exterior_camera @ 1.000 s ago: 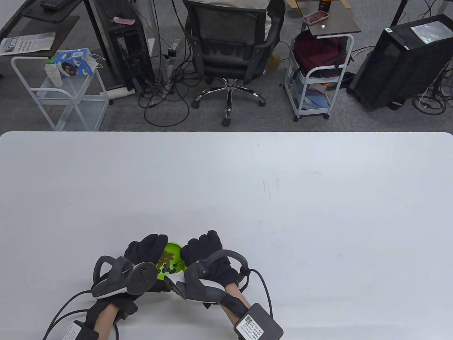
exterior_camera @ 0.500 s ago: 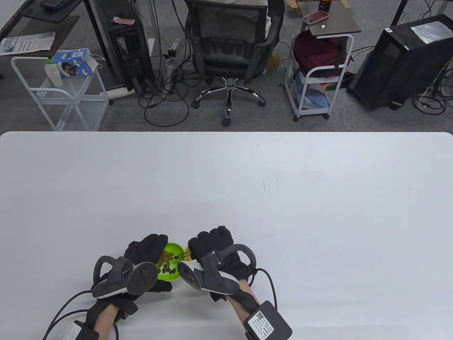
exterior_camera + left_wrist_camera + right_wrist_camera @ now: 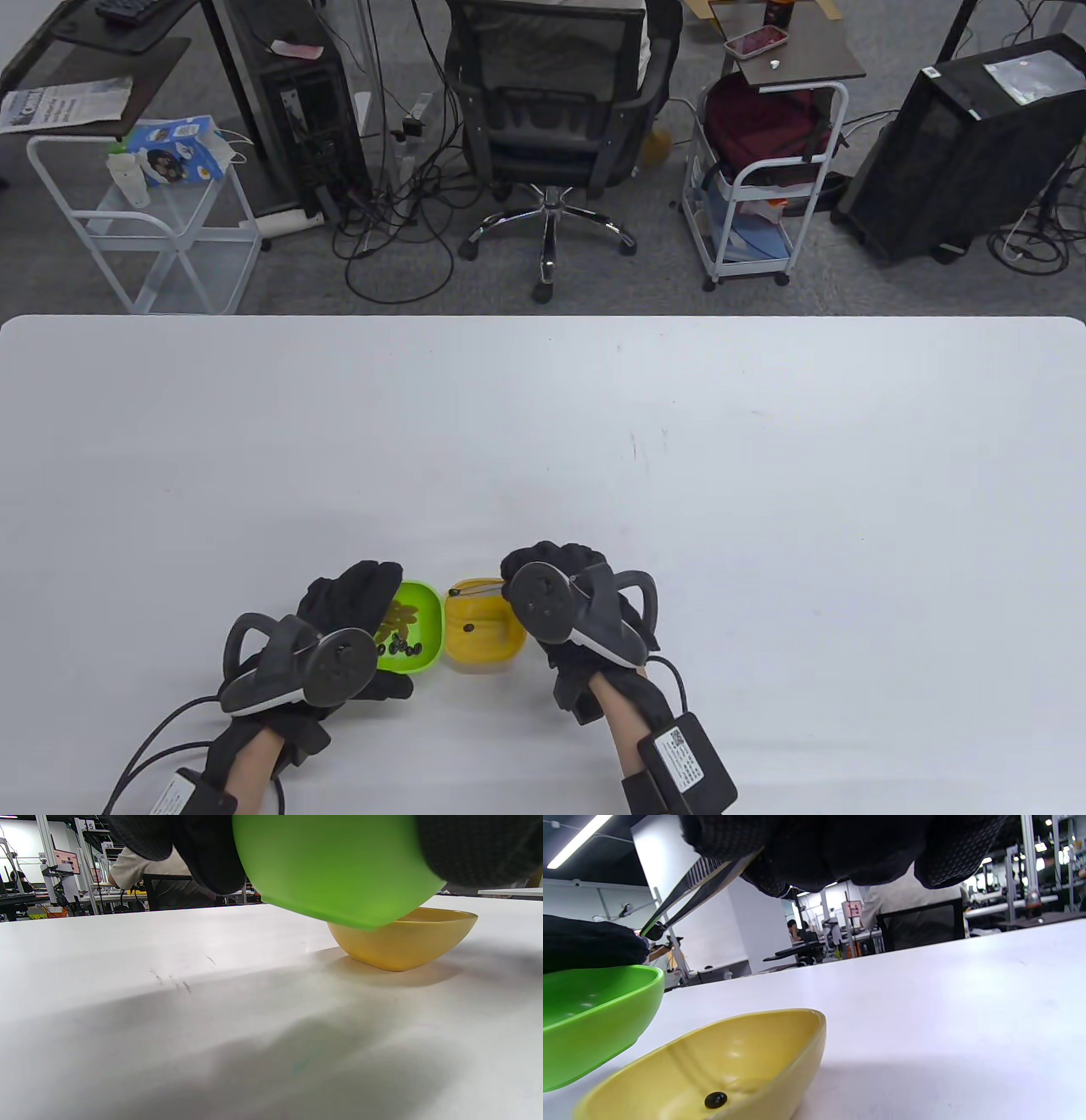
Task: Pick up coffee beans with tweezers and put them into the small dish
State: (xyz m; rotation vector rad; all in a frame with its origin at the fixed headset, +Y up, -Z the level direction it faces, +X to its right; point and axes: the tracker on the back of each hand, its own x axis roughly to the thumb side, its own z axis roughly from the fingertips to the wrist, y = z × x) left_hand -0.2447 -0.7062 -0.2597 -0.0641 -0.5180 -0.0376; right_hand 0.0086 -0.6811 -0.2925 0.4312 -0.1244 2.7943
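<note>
My left hand [image 3: 352,594] grips the green dish [image 3: 422,624] at its left side; the left wrist view shows the green dish [image 3: 335,870] tilted and lifted off the table. It holds several coffee beans [image 3: 399,632]. The yellow dish [image 3: 488,645] stands right beside it with one dark bean [image 3: 467,627] inside, which also shows in the right wrist view [image 3: 715,1100]. My right hand [image 3: 556,569] sits at the yellow dish's right and holds tweezers [image 3: 477,587] that reach left over the dish's far rim. In the right wrist view the tweezers [image 3: 687,895] pinch a dark bean [image 3: 655,932] at their tip.
The white table [image 3: 679,475] stretches far and to both sides, with a faint scuff mark [image 3: 636,446] near the middle. Glove cables [image 3: 153,739] trail off the front edge. An office chair [image 3: 551,110] and carts stand beyond the far edge.
My right hand has moved right, from over the green dish to the yellow dish's right side, uncovering the yellow dish. The tweezers came along. My left hand has stayed put.
</note>
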